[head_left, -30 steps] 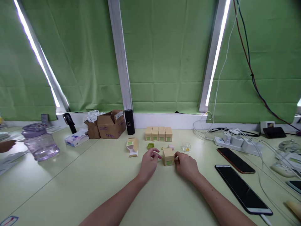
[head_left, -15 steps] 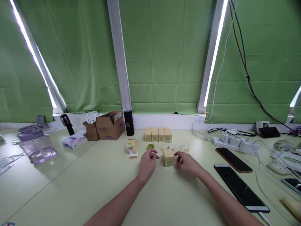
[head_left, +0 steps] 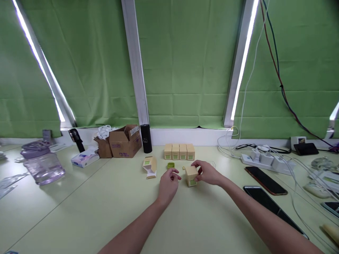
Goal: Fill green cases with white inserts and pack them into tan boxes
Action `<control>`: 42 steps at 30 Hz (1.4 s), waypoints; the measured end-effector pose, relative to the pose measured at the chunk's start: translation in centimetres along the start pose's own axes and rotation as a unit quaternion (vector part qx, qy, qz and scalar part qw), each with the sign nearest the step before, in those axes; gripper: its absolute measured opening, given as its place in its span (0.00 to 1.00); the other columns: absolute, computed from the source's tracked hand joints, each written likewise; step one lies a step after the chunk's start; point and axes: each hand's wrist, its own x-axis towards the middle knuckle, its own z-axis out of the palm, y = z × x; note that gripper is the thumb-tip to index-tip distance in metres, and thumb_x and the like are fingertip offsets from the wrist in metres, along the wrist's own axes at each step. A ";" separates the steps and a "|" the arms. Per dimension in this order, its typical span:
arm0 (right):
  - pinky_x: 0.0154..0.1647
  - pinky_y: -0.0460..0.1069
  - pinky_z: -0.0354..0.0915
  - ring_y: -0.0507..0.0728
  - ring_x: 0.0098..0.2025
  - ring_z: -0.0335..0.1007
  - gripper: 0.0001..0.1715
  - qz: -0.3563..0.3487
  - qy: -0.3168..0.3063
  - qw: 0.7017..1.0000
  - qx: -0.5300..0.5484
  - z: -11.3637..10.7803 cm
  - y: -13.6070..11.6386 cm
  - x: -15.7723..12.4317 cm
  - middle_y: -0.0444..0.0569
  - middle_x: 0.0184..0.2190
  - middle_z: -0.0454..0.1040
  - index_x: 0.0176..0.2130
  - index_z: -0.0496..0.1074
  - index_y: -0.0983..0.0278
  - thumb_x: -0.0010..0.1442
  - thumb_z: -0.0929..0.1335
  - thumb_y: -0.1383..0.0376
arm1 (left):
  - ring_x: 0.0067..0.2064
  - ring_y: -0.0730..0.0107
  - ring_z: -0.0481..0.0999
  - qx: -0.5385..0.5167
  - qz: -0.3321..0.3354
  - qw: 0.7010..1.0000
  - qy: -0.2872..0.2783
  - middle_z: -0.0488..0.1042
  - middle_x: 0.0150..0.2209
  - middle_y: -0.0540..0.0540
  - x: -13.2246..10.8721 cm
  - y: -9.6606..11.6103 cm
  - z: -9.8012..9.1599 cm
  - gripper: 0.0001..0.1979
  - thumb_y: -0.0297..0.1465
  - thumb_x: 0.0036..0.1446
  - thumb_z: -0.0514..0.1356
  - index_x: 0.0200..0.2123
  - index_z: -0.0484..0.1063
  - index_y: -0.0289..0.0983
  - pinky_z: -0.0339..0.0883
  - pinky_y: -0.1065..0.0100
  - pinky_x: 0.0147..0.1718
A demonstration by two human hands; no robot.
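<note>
My right hand (head_left: 208,172) grips a small tan cardboard box (head_left: 191,175) with a green label window, fingers at its right side. The box looks slightly tilted. Left of it, my left hand (head_left: 168,183) is held apart from the box, fingers loosely curled with nothing in them. Just beyond my left hand lie a small green tray-like piece (head_left: 171,165) and a tiny yellow piece (head_left: 183,168). An opened tan box (head_left: 149,167) with its flap folded out rests farther left. Behind stand several matching closed boxes (head_left: 179,152) in a row.
A brown carton (head_left: 125,144), black cylinder (head_left: 146,138), tissue pack (head_left: 84,157) and purple-lidded bottle (head_left: 43,164) stand to the left. On the right are two phones (head_left: 265,180) (head_left: 275,211), a power strip (head_left: 267,161) and loose white cables.
My right hand has closed on the small box and tipped it slightly. It now covers the clear and pink pieces behind. My left hand has barely moved.
</note>
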 end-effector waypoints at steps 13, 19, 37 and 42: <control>0.40 0.49 0.66 0.58 0.43 0.75 0.32 0.116 0.209 0.966 -0.100 -6.3 5.7 9.0 0.52 0.54 0.77 0.55 0.68 0.62 0.52 0.74 0.71 | 0.31 0.65 0.76 -0.005 -0.008 1.000 -0.006 0.82 0.32 0.47 -0.2 0.0 0.2 0.07 0.27 0.57 0.55 0.38 0.71 0.39 0.62 0.67 0.31; 0.38 0.47 0.63 0.58 0.44 0.74 0.30 0.127 0.188 0.964 -0.138 -4.7 7.4 9.6 0.53 0.50 0.77 0.54 0.63 0.62 0.53 0.73 0.71 | 0.31 0.64 0.76 -0.011 -0.005 1.000 -0.006 0.81 0.31 0.47 -0.3 0.1 0.3 0.07 0.27 0.56 0.56 0.37 0.72 0.40 0.63 0.67 0.31; 0.49 0.55 0.72 0.59 0.49 0.75 0.13 0.128 0.075 0.963 -0.226 -3.9 7.5 9.5 0.53 0.53 0.74 0.51 0.75 0.61 0.69 0.69 0.61 | 0.31 0.64 0.77 -0.011 0.001 1.000 -0.016 0.81 0.30 0.48 -0.5 0.4 0.6 0.07 0.26 0.56 0.56 0.37 0.71 0.40 0.64 0.67 0.33; 0.52 0.59 0.73 0.60 0.52 0.74 0.19 0.138 0.069 0.962 -0.224 -3.9 7.6 11.0 0.53 0.57 0.73 0.57 0.71 0.62 0.70 0.69 0.58 | 0.33 0.63 0.77 -0.009 0.004 1.000 -0.017 0.81 0.31 0.48 -0.6 0.3 0.6 0.07 0.26 0.56 0.55 0.37 0.71 0.41 0.64 0.67 0.33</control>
